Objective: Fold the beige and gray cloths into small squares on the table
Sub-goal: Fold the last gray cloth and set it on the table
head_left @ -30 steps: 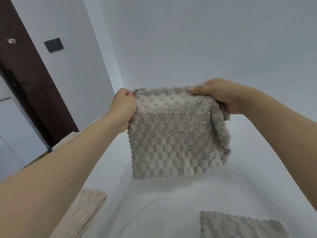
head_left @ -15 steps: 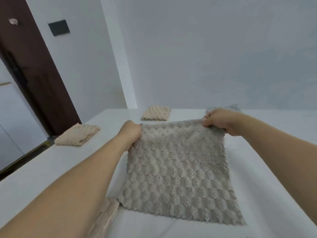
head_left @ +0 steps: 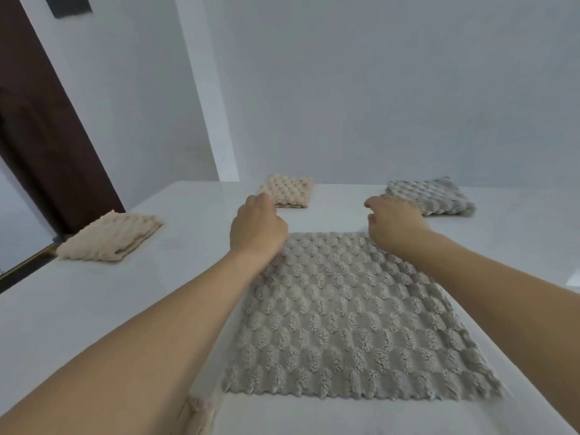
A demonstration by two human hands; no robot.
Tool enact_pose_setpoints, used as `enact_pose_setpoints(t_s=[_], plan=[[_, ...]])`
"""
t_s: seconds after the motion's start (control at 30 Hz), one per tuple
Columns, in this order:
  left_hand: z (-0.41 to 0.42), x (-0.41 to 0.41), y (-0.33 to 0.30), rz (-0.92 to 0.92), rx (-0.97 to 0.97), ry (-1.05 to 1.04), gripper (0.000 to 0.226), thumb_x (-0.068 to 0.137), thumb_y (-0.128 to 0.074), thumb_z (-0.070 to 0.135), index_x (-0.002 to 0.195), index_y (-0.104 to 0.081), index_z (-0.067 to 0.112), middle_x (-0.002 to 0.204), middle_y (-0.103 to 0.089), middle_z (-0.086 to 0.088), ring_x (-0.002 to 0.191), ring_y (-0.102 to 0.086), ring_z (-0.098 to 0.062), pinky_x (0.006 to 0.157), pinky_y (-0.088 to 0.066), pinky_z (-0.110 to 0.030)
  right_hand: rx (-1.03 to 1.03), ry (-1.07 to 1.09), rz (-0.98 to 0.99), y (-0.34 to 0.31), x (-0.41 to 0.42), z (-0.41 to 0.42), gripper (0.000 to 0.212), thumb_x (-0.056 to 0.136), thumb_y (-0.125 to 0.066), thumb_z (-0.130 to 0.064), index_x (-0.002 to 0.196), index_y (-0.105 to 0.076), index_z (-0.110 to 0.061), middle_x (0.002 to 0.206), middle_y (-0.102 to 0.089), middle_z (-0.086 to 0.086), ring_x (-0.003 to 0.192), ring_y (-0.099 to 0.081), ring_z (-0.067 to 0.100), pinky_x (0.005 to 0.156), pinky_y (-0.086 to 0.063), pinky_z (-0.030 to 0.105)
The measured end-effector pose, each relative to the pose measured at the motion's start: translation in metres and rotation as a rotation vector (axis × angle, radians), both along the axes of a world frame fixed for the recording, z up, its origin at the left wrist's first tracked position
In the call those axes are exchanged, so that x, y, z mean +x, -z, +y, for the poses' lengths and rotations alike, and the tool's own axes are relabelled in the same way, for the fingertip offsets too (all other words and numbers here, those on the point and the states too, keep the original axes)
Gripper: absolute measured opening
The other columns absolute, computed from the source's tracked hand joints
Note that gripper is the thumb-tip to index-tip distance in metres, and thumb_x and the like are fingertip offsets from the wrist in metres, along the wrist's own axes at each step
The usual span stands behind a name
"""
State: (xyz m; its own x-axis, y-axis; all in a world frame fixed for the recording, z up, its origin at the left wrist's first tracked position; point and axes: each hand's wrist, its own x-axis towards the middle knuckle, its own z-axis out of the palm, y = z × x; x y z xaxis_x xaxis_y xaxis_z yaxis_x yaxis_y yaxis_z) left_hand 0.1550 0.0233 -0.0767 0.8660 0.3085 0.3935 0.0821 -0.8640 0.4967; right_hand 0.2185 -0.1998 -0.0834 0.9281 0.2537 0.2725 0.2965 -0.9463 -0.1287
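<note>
A gray-beige bobbled cloth [head_left: 345, 321] lies spread flat on the white table [head_left: 194, 233], unfolded. My left hand [head_left: 257, 227] hovers over its far left corner with the fingers loosely curled past the edge, holding nothing. My right hand [head_left: 394, 221] hangs at the far right corner, fingers loosely bent and off the fabric. Three folded squares sit farther out: a beige one [head_left: 110, 238] at the left, a beige one [head_left: 287, 191] at the back, and a gray one [head_left: 431, 196] at the back right.
A scrap of another beige cloth [head_left: 197, 416] shows at the bottom edge beside my left forearm. A dark brown door [head_left: 40, 120] stands at the left beyond the table's edge. White walls close the back.
The cloth, held up in the air by its top corners a second ago, was lowered and laid flat on the table. Both hands have let go of the far corners.
</note>
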Motion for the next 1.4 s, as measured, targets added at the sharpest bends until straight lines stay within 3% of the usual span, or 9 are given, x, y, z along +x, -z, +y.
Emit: enact_pose_setpoints(t_s=[0.13, 0.23, 0.3, 0.67, 0.8, 0.87, 1.0, 1.23, 1.4], plan=[[-0.036, 0.001, 0.019, 0.102, -0.012, 0.29, 0.04, 0.099, -0.035, 0.016, 0.136, -0.048, 0.011, 0.143, -0.045, -0.005, 0.132, -0.041, -0.022, 0.107, -0.033, -0.034, 0.068, -0.139, 0.175, 0.015, -0.021, 0.024, 0.044, 0.104, -0.026, -0.027, 0.143, -0.039, -0.01, 0.149, -0.04, 0.009, 0.136, -0.037, 0.026, 0.113, -0.027, 0.038], [-0.041, 0.004, 0.054, 0.435, 0.284, 0.308, 0.057, 0.103, -0.014, 0.042, 0.157, -0.014, 0.025, 0.165, -0.009, 0.002, 0.151, -0.006, -0.022, 0.122, -0.004, -0.044, -0.063, -0.122, 0.286, 0.042, -0.027, 0.028, 0.057, 0.103, -0.014, -0.04, 0.154, -0.015, -0.016, 0.162, -0.011, 0.0, 0.149, -0.008, 0.017, 0.121, -0.005, 0.038], [-0.039, 0.008, 0.058, 0.484, 0.317, 0.288, 0.058, 0.102, -0.009, 0.045, 0.157, -0.004, 0.028, 0.165, 0.001, 0.005, 0.151, 0.004, -0.02, 0.121, 0.003, -0.046, -0.092, -0.109, 0.294, 0.047, -0.024, 0.027, 0.059, 0.102, -0.01, -0.043, 0.155, -0.008, -0.017, 0.163, -0.003, -0.002, 0.149, -0.001, 0.015, 0.121, 0.0, 0.038], [0.027, -0.013, 0.053, 0.532, 0.289, 0.21, 0.059, 0.104, -0.01, 0.045, 0.158, -0.001, 0.022, 0.165, 0.005, 0.003, 0.151, 0.004, -0.016, 0.122, 0.002, -0.039, -0.147, -0.032, 0.346, 0.043, -0.028, -0.032, 0.06, 0.102, -0.005, -0.046, 0.155, 0.005, -0.02, 0.162, 0.01, -0.002, 0.149, 0.008, 0.013, 0.121, 0.003, 0.035], [0.029, -0.018, 0.043, 0.62, 0.468, 0.144, 0.06, 0.103, -0.007, 0.043, 0.157, 0.001, 0.02, 0.165, 0.007, 0.003, 0.151, 0.006, -0.019, 0.121, 0.007, -0.045, -0.243, 0.081, 0.391, 0.033, -0.031, -0.049, 0.062, 0.102, -0.004, -0.045, 0.155, 0.007, -0.015, 0.162, 0.011, 0.003, 0.149, 0.008, 0.017, 0.121, 0.005, 0.041], [0.01, -0.016, 0.027, 0.572, 0.566, 0.081, 0.06, 0.103, -0.009, 0.038, 0.157, -0.001, 0.013, 0.165, 0.006, -0.002, 0.151, 0.008, -0.023, 0.121, 0.008, -0.048, -0.279, 0.08, 0.347, 0.018, -0.039, -0.033, 0.062, 0.102, -0.007, -0.042, 0.154, 0.005, -0.011, 0.162, 0.01, 0.007, 0.149, 0.008, 0.021, 0.12, 0.006, 0.045], [-0.041, -0.037, 0.027, 0.361, 0.398, 0.228, 0.06, 0.103, -0.019, 0.034, 0.156, -0.007, 0.008, 0.164, -0.005, -0.01, 0.151, -0.003, -0.026, 0.122, -0.001, -0.048, -0.135, -0.062, 0.266, 0.017, -0.076, 0.005, 0.06, 0.103, -0.011, -0.039, 0.155, -0.002, -0.01, 0.162, 0.004, 0.006, 0.149, 0.002, 0.02, 0.121, 0.002, 0.042], [-0.023, -0.063, 0.054, 0.499, 0.357, 0.324, 0.061, 0.103, -0.008, 0.047, 0.157, 0.004, 0.023, 0.164, 0.009, 0.004, 0.15, 0.011, -0.014, 0.122, 0.006, -0.04, -0.139, -0.062, 0.364, 0.04, -0.099, -0.035, 0.06, 0.102, -0.004, -0.046, 0.155, 0.007, -0.021, 0.161, 0.014, -0.005, 0.148, 0.012, 0.011, 0.119, 0.008, 0.033], [0.015, -0.076, 0.044, 0.598, 0.414, 0.097, 0.063, 0.102, -0.006, 0.046, 0.157, 0.002, 0.016, 0.165, 0.005, -0.002, 0.151, 0.007, -0.021, 0.121, 0.008, -0.044, -0.244, 0.11, 0.427, 0.027, -0.108, -0.072, 0.061, 0.101, -0.003, -0.045, 0.155, 0.008, -0.017, 0.162, 0.013, 0.0, 0.149, 0.011, 0.017, 0.12, 0.008, 0.041]])
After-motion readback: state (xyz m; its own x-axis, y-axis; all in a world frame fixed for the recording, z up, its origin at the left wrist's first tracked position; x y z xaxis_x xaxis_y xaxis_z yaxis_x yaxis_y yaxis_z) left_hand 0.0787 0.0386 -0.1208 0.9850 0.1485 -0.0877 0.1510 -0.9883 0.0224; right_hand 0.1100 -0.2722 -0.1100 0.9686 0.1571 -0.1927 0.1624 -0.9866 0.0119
